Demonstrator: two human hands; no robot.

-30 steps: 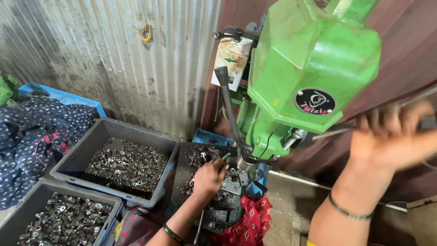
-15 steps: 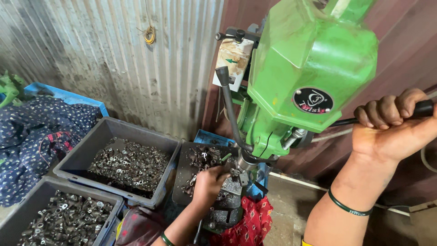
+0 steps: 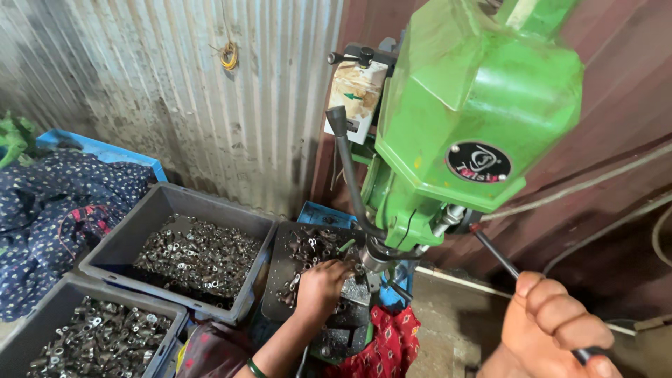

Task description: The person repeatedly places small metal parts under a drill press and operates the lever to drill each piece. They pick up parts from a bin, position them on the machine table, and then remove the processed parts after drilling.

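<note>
My right hand fisted round black feed lever of green drill press, lever low: drilling stroke in hand, I judge. Left hand pinning small metal part under spindle, fingers curled, part itself hidden. Next move calls for steady hold.

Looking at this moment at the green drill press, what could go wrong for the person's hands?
1. The left hand rests on the small metal parts right under the spindle, while the right hand grips the feed lever; if the spindle comes down, the fingers may be struck.
2. The red cloth hangs just below the work table, so it might catch in moving parts.
3. The bangle on the left wrist could also snag.
</note>
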